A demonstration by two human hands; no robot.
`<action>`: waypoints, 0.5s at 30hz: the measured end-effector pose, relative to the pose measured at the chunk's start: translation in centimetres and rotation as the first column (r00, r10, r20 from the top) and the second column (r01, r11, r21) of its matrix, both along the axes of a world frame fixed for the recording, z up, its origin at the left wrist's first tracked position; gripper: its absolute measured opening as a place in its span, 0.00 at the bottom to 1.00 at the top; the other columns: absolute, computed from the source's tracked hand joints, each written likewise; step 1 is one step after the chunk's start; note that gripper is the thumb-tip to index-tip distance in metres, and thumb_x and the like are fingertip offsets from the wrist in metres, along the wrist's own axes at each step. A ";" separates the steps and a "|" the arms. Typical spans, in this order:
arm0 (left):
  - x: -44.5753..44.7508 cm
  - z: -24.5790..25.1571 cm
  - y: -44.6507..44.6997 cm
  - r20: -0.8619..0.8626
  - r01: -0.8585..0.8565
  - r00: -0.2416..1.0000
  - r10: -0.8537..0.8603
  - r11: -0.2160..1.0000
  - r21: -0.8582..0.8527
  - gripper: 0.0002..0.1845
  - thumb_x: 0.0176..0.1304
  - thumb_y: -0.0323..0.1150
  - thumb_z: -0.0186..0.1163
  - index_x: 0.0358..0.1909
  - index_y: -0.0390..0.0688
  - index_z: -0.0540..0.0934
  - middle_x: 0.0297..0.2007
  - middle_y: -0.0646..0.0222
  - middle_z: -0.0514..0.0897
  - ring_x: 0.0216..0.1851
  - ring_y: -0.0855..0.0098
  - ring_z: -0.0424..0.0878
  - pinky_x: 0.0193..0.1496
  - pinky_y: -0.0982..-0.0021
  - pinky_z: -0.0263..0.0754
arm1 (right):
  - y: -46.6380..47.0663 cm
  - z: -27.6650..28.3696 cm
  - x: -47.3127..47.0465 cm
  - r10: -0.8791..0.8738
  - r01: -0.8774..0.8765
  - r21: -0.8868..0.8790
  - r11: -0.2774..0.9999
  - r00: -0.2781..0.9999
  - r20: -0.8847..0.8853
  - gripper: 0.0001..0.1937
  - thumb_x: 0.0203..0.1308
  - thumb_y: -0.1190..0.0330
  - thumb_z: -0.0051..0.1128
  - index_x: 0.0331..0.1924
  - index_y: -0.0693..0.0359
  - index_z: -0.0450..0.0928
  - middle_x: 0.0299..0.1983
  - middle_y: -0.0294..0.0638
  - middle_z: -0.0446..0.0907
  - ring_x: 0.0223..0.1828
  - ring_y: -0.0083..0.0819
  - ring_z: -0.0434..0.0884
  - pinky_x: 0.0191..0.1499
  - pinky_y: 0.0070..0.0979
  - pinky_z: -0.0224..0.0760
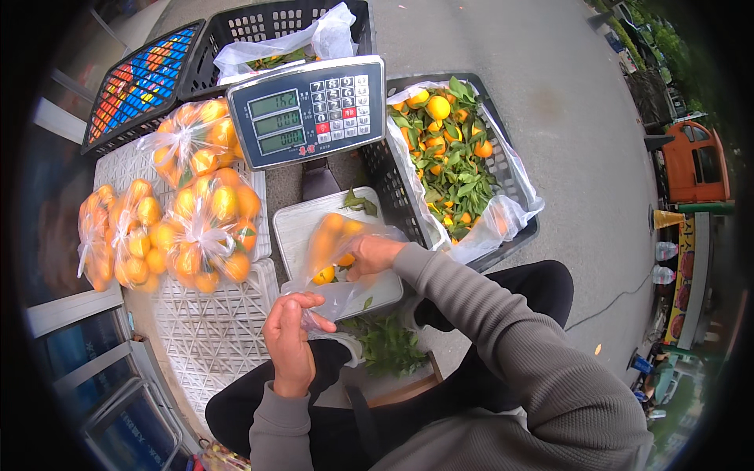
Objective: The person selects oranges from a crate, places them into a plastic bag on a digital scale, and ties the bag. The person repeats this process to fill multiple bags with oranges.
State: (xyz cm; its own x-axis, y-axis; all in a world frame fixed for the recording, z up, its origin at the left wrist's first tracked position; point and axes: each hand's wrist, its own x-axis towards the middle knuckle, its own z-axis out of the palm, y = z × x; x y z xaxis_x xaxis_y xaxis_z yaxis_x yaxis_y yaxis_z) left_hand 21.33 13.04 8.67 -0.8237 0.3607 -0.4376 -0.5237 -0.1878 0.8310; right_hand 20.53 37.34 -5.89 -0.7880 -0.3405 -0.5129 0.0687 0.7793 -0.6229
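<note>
A clear plastic bag [306, 268] lies on the metal pan [288, 235] of a digital scale, with several oranges [324, 275] inside. My left hand [294, 335] holds the bag's near edge between thumb and fingers. My right hand [374, 256] reaches into the bag's mouth beside the oranges; its fingertips are partly hidden, and whether it grips one I cannot tell. Two green leaves [360, 203] rest at the pan's far edge. The scale's display and keypad [306, 112] stand behind the pan, lit with digits.
At right, a black crate [524, 235] lined with plastic holds leafy oranges [439, 108]. Tied bags of oranges [203, 235] stand on white plastic crates [206, 329] at left. More black crates [283, 23] stand beyond the scale. Cut leaves [386, 344] lie between my legs.
</note>
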 end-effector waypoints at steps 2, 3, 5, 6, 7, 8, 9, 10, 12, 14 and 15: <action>0.0 -0.1 0.0 0.010 0.005 1.000 -0.005 1.000 0.000 0.19 0.82 0.42 0.48 0.43 0.35 0.78 0.45 0.52 0.83 0.28 0.66 0.83 0.39 0.67 0.80 | 6.6 3.5 -1.4 -0.121 0.251 -0.434 0.865 0.945 0.305 0.15 0.68 0.63 0.65 0.53 0.61 0.82 0.47 0.46 0.87 0.48 0.35 0.86 0.51 0.31 0.81; 0.0 -0.1 0.0 0.021 0.003 1.000 -0.003 1.000 0.008 0.19 0.82 0.41 0.48 0.43 0.34 0.78 0.45 0.51 0.83 0.28 0.66 0.84 0.39 0.67 0.80 | 10.5 5.1 -2.2 -0.166 0.466 -0.606 0.645 0.859 0.484 0.13 0.69 0.62 0.65 0.50 0.62 0.84 0.45 0.44 0.88 0.44 0.30 0.88 0.47 0.28 0.82; -0.1 -0.2 -0.1 0.018 -0.008 1.000 0.008 0.999 0.035 0.18 0.81 0.40 0.48 0.43 0.33 0.77 0.46 0.50 0.83 0.28 0.66 0.84 0.39 0.67 0.81 | 17.1 6.3 -4.7 -0.588 0.652 -0.653 0.384 0.719 0.372 0.11 0.70 0.67 0.61 0.51 0.63 0.83 0.43 0.42 0.88 0.39 0.26 0.88 0.42 0.24 0.82; -0.3 -0.4 -0.1 0.030 -0.025 0.999 0.024 0.999 0.024 0.19 0.81 0.42 0.49 0.43 0.33 0.77 0.45 0.49 0.82 0.27 0.65 0.83 0.39 0.66 0.81 | 19.9 6.0 -6.4 -0.835 0.756 -0.492 0.431 0.542 0.101 0.16 0.67 0.67 0.61 0.55 0.65 0.82 0.43 0.43 0.88 0.40 0.30 0.88 0.44 0.27 0.82; -0.3 -0.4 -0.1 0.042 -0.028 0.999 0.027 0.999 0.032 0.19 0.81 0.42 0.49 0.43 0.33 0.77 0.45 0.49 0.82 0.27 0.65 0.83 0.39 0.66 0.81 | 22.1 4.8 -8.3 -0.914 0.910 -0.200 0.362 0.305 -0.267 0.23 0.62 0.66 0.62 0.60 0.67 0.79 0.41 0.48 0.88 0.46 0.42 0.89 0.52 0.34 0.81; -0.4 -0.5 -0.1 0.055 -0.034 0.998 0.032 0.999 0.038 0.20 0.81 0.43 0.50 0.43 0.33 0.77 0.44 0.48 0.82 0.26 0.65 0.83 0.39 0.66 0.81 | 24.5 4.0 -9.5 -0.852 0.930 -0.078 0.358 0.292 -0.435 0.25 0.61 0.66 0.62 0.62 0.66 0.78 0.46 0.52 0.87 0.51 0.47 0.87 0.57 0.37 0.79; -0.4 -0.5 -0.1 0.063 -0.042 0.997 0.038 0.998 0.053 0.20 0.80 0.43 0.50 0.43 0.33 0.77 0.44 0.48 0.82 0.26 0.64 0.83 0.39 0.66 0.81 | 26.3 2.9 -10.4 -0.798 0.965 0.090 0.245 0.253 -0.547 0.27 0.60 0.65 0.62 0.64 0.65 0.77 0.51 0.55 0.85 0.55 0.52 0.85 0.62 0.39 0.76; -0.5 -0.6 -0.1 0.074 -0.036 0.997 0.034 0.999 0.027 0.20 0.80 0.44 0.50 0.43 0.34 0.77 0.43 0.48 0.82 0.26 0.64 0.83 0.39 0.65 0.80 | 27.4 1.4 -11.0 -0.717 0.922 0.127 0.367 0.367 -0.592 0.28 0.58 0.67 0.63 0.64 0.64 0.76 0.54 0.59 0.83 0.58 0.55 0.82 0.65 0.40 0.74; -0.6 -0.8 0.2 0.074 -0.022 0.997 0.021 1.000 0.013 0.20 0.81 0.44 0.49 0.43 0.34 0.77 0.43 0.49 0.82 0.26 0.65 0.83 0.39 0.65 0.80 | 28.6 -1.3 -11.5 -0.574 0.781 0.306 0.544 0.613 -0.543 0.34 0.56 0.69 0.65 0.69 0.62 0.70 0.65 0.66 0.73 0.65 0.58 0.76 0.69 0.42 0.69; -0.7 -0.9 0.6 0.071 -0.011 0.997 0.011 1.000 0.000 0.20 0.81 0.44 0.49 0.43 0.34 0.77 0.43 0.49 0.82 0.26 0.65 0.82 0.39 0.65 0.80 | 28.5 -3.5 -11.8 -0.588 0.785 0.345 0.514 0.616 -0.524 0.40 0.52 0.68 0.69 0.71 0.60 0.64 0.65 0.67 0.70 0.65 0.61 0.74 0.68 0.44 0.71; -0.7 -0.9 0.8 0.069 -0.006 0.998 0.006 1.000 -0.007 0.20 0.81 0.44 0.48 0.43 0.34 0.77 0.43 0.49 0.82 0.26 0.66 0.82 0.39 0.66 0.79 | 28.5 -4.0 -11.7 -0.609 0.804 0.326 0.497 0.591 -0.529 0.40 0.51 0.68 0.70 0.71 0.60 0.63 0.65 0.66 0.70 0.64 0.62 0.75 0.68 0.45 0.71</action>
State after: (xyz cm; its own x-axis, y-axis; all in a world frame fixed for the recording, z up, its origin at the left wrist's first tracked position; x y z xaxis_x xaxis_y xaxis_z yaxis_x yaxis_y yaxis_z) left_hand 20.62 13.80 7.73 -0.7937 0.3527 -0.4956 -0.5784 -0.1855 0.7944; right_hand 8.83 65.80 -9.94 -0.7727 0.6275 -0.0954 0.6268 0.7307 -0.2706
